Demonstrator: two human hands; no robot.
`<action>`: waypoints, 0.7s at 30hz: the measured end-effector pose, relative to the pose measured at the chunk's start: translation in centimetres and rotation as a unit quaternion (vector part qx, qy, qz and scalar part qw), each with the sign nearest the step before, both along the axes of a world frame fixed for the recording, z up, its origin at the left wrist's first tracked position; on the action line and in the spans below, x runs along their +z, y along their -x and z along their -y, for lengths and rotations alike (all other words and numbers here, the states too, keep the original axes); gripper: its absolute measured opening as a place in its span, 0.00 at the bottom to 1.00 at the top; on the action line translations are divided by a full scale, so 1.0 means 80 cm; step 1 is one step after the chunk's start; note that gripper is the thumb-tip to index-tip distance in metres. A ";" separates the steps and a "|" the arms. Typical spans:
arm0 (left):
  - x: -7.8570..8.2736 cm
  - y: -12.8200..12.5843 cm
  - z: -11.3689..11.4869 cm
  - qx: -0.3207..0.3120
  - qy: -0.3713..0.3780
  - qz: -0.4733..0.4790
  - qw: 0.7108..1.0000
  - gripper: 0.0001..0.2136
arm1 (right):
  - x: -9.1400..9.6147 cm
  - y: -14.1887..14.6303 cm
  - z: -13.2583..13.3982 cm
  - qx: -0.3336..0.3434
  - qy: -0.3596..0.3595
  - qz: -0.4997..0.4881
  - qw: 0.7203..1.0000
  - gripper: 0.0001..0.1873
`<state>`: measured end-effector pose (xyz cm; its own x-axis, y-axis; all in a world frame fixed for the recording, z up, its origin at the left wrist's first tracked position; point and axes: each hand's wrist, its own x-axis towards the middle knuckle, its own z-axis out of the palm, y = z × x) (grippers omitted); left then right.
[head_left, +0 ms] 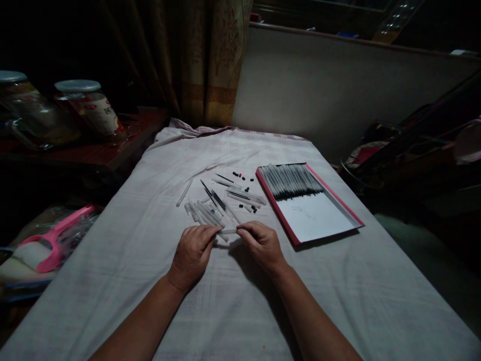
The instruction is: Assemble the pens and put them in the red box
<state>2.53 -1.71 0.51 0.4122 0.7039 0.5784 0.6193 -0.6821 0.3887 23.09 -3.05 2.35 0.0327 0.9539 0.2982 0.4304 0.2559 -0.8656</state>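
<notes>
Between my two hands a clear pen barrel (pixel 228 231) is held level, just above the cloth. My left hand (pixel 192 254) pinches its left end, and my right hand (pixel 263 245) pinches the right end. Just beyond lies a loose heap of clear pen parts (pixel 205 213). Dark ink refills (pixel 215 198) lie among them, with several small black plugs (pixel 243 178) and one red one scattered behind. To the right, a red-edged box lid (pixel 319 218) holds a row of pens (pixel 291 180) with black tips along its far half.
A pale checked cloth (pixel 169 321) covers the table. On a dark red side table (pixel 131 143) at left stand a lidded jar (pixel 90 108) and a glass jug. Below are a pink plastic item (pixel 56 238) and bags. A curtain (pixel 210 65) and a pale wall rise behind.
</notes>
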 end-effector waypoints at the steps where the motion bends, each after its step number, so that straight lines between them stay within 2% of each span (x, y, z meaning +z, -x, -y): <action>1: 0.000 0.000 0.000 0.000 0.002 0.001 1.000 0.11 | -0.001 0.000 0.000 0.001 -0.001 0.016 1.000 0.09; 7: -0.002 0.001 0.001 -0.017 0.008 -0.005 1.000 0.13 | -0.003 -0.003 0.000 0.009 0.020 0.103 0.994 0.21; 11: -0.003 0.001 0.000 -0.009 0.017 0.001 1.000 0.12 | 0.003 -0.006 0.006 0.028 0.029 0.072 0.997 0.12; 15: -0.002 0.001 0.000 -0.011 0.016 -0.001 1.000 0.11 | 0.006 -0.007 0.009 0.036 0.019 0.083 0.996 0.09; 17: -0.002 0.001 0.001 -0.014 0.017 -0.002 1.000 0.11 | 0.006 -0.007 0.008 0.036 0.033 0.100 0.994 0.12; 21: -0.002 0.001 0.001 -0.011 0.016 0.003 1.000 0.11 | 0.008 -0.009 0.008 0.040 0.052 0.088 0.994 0.10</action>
<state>2.47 -1.77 0.34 0.4243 0.7135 0.5576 0.6026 -0.6821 0.4142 23.84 -3.68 3.02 -0.0896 0.9773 0.1920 0.5597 0.2089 -0.8020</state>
